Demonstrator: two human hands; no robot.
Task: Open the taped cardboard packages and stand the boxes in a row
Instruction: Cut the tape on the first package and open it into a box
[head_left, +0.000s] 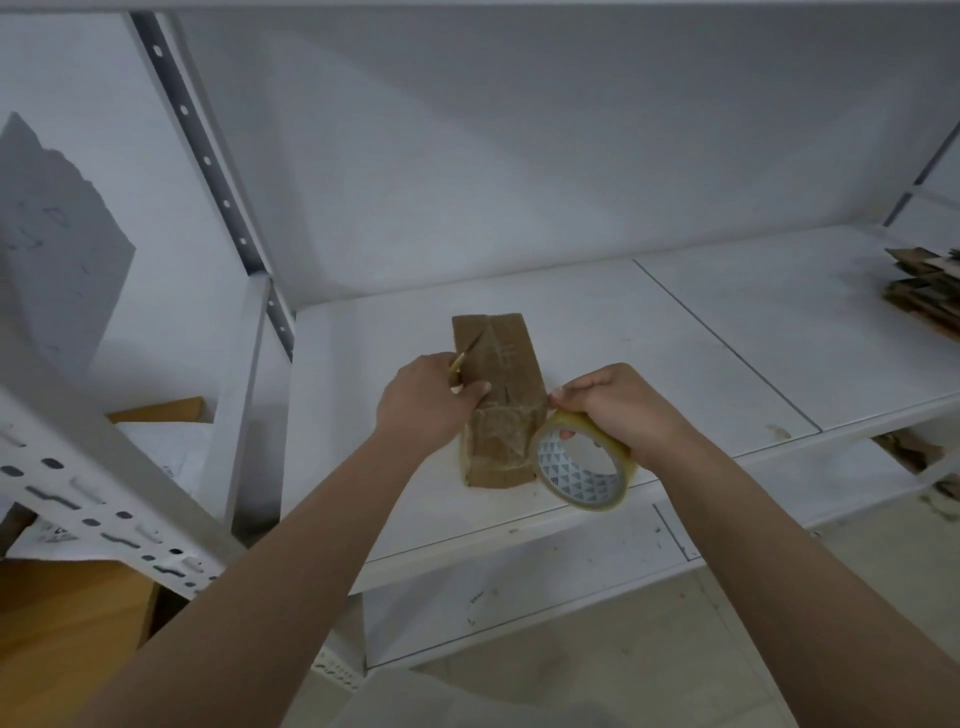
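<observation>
A brown box wrapped in shiny tape lies on the white shelf. The left hand presses on it, fingers curled around a small yellow knife. The right hand grips a tape roll beside the box.

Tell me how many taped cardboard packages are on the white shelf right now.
1: the taped package lies mid-shelf between the left hand and right hand. The cardboard stack at far right looks flattened; others may be hidden.
</observation>
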